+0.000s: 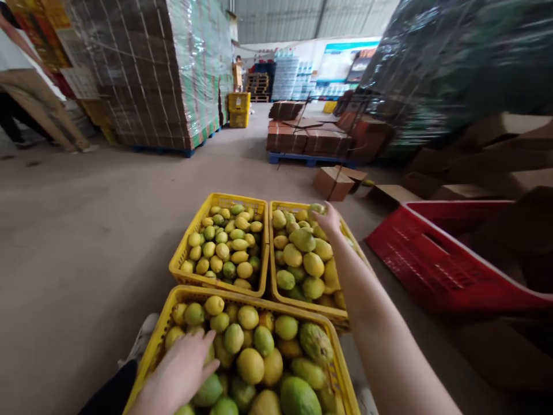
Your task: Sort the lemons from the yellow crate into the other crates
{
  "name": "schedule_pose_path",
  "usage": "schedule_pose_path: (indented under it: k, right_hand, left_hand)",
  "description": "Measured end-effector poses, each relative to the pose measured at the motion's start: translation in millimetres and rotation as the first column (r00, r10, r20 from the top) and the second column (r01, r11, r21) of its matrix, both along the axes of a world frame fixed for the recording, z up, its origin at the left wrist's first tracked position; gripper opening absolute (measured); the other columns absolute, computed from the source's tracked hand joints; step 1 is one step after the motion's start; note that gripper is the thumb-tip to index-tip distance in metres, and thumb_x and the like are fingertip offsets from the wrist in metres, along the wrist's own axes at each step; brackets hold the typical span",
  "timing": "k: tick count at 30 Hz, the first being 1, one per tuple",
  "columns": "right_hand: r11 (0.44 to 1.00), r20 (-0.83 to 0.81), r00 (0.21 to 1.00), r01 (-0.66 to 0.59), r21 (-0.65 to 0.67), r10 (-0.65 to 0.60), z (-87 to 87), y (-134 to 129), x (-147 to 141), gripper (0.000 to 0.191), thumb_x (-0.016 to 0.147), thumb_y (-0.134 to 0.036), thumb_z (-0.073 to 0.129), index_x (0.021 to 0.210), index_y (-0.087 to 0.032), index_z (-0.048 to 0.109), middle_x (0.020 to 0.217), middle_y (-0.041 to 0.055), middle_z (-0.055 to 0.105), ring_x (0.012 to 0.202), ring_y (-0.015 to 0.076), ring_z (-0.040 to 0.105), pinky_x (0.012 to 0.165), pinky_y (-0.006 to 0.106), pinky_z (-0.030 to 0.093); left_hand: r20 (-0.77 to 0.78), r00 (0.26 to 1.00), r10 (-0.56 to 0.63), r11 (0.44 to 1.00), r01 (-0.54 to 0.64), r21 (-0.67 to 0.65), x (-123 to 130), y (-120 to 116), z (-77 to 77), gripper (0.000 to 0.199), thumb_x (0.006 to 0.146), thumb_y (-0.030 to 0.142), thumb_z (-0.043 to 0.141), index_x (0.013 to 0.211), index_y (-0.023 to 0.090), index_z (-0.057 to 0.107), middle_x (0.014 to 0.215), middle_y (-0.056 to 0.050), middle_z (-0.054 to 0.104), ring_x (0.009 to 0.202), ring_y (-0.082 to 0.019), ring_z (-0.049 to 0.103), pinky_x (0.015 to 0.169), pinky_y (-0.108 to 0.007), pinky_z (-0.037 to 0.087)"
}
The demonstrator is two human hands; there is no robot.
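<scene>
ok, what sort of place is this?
Probably a warehouse or packing shed: a tall plastic-wrapped stack, bundled cardboard on a blue pallet, and yellow crates full of lemon-like fruit.

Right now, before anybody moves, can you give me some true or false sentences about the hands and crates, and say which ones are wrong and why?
1. The left hand is over fruit in the near yellow crate. True.
2. The red crate is to the right of the near yellow crate. True.
3. The right hand is in the red crate. False: it is at the fruit in the far right yellow crate.
4. The far left yellow crate holds no fruit. False: it holds many yellow and green ones.
5. Cardboard is stacked on a blue pallet. True.
</scene>
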State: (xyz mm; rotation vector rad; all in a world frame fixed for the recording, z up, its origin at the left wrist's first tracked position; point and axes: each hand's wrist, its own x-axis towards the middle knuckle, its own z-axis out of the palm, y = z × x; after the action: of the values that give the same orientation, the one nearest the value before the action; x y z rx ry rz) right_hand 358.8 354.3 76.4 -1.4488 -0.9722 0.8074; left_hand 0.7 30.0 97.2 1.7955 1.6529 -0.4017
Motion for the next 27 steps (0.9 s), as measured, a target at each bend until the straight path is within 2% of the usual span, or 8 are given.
schedule_pose_path:
  k: [3, 5, 8, 11, 15, 18, 23, 27]
  right_hand:
    - [0.999, 0.536, 0.844, -0.048, 0.021, 0.029, -12.3, 5, 4, 0.055, 0.072, -0.014, 0.062, 0.127, -0.017, 0.061, 0.147, 0.0169, 0.053, 0.144, 0.0369, 0.038, 0.12, 0.054, 0.028]
    - [0.989, 0.7, 0.71, -0.144, 0.039, 0.076, -23.6, -14, 10, 0.055, 0.075, -0.016, 0.058, 0.13, -0.016, 0.06, 0.149, 0.0175, 0.051, 0.144, 0.0372, 0.04, 0.12, 0.055, 0.028]
    - [0.961, 0.772, 0.63, -0.254, 0.109, 0.079, -39.2, -75, 24, 0.051, 0.08, -0.024, 0.056, 0.13, -0.017, 0.06, 0.147, 0.0184, 0.052, 0.143, 0.0368, 0.042, 0.118, 0.055, 0.033]
    - [0.948, 0.81, 0.581, -0.296, 0.12, 0.08, -48.0, -160, 41, 0.045, 0.085, -0.037, 0.054, 0.128, -0.023, 0.061, 0.143, 0.0156, 0.056, 0.136, 0.0359, 0.05, 0.113, 0.054, 0.04]
    - [0.967, 0.808, 0.583, -0.243, 0.075, 0.084, -42.7, -270, 50, 0.041, 0.085, -0.047, 0.055, 0.121, -0.029, 0.063, 0.132, 0.014, 0.062, 0.121, 0.0351, 0.062, 0.101, 0.052, 0.051]
    - [0.973, 0.784, 0.614, -0.222, 0.06, 0.091, -25.1, -330, 38, 0.038, 0.084, -0.049, 0.055, 0.117, -0.03, 0.065, 0.127, 0.0136, 0.065, 0.118, 0.0348, 0.063, 0.102, 0.052, 0.05]
    - [0.937, 0.644, 0.699, -0.34, -0.085, 0.312, -2.6, -383, -25, 0.028, 0.082, -0.044, 0.061, 0.104, -0.029, 0.069, 0.114, 0.0102, 0.07, 0.106, 0.0328, 0.065, 0.097, 0.052, 0.051]
    - [0.862, 0.468, 0.73, -0.474, -0.179, 0.498, -18.6, -408, -103, 0.017, 0.081, -0.037, 0.064, 0.094, -0.028, 0.071, 0.102, 0.0066, 0.071, 0.095, 0.0287, 0.065, 0.095, 0.049, 0.05]
  left_hand:
    - [0.034, 0.999, 0.027, 0.998, -0.025, -0.056, 3, -2, 0.4, 0.053, 0.092, 0.038, 0.049, 0.142, 0.023, 0.057, 0.141, -0.013, 0.061, 0.13, -0.034, 0.056, 0.112, -0.045, 0.04]
    - [-0.019, 0.999, 0.026, 0.998, -0.027, -0.057, 1, -3, 2.9, 0.052, 0.091, 0.035, 0.048, 0.139, 0.019, 0.059, 0.137, -0.016, 0.062, 0.126, -0.036, 0.058, 0.109, -0.047, 0.041]
    - [-0.103, 0.995, -0.013, 1.0, 0.013, -0.005, -5, -5, 7.3, 0.053, 0.092, 0.032, 0.046, 0.139, 0.012, 0.058, 0.134, -0.021, 0.063, 0.123, -0.038, 0.059, 0.107, -0.05, 0.043]
    - [-0.052, 0.997, -0.058, 0.997, 0.061, 0.042, -11, -9, 8.7, 0.051, 0.092, 0.034, 0.045, 0.135, 0.012, 0.061, 0.134, -0.022, 0.063, 0.122, -0.039, 0.06, 0.105, -0.05, 0.044]
    - [-0.016, 0.991, -0.13, 0.989, 0.131, 0.066, -21, -17, 7.4, 0.045, 0.092, 0.036, 0.047, 0.127, 0.015, 0.066, 0.129, -0.02, 0.066, 0.117, -0.036, 0.065, 0.1, -0.045, 0.048]
    - [-0.06, 0.984, -0.165, 0.98, 0.171, 0.104, -29, -23, 7.8, 0.041, 0.091, 0.035, 0.049, 0.124, 0.017, 0.066, 0.128, -0.018, 0.067, 0.117, -0.034, 0.064, 0.1, -0.043, 0.048]
    - [-0.029, 0.981, -0.19, 0.976, 0.192, 0.103, -38, -33, 7.7, 0.04, 0.091, 0.039, 0.055, 0.122, 0.017, 0.067, 0.127, -0.018, 0.068, 0.116, -0.035, 0.065, 0.098, -0.042, 0.048]
    - [-0.013, 0.976, -0.218, 0.974, 0.218, 0.062, -47, -43, 7.5, 0.041, 0.092, 0.041, 0.057, 0.124, 0.016, 0.065, 0.127, -0.018, 0.068, 0.118, -0.035, 0.064, 0.099, -0.041, 0.048]
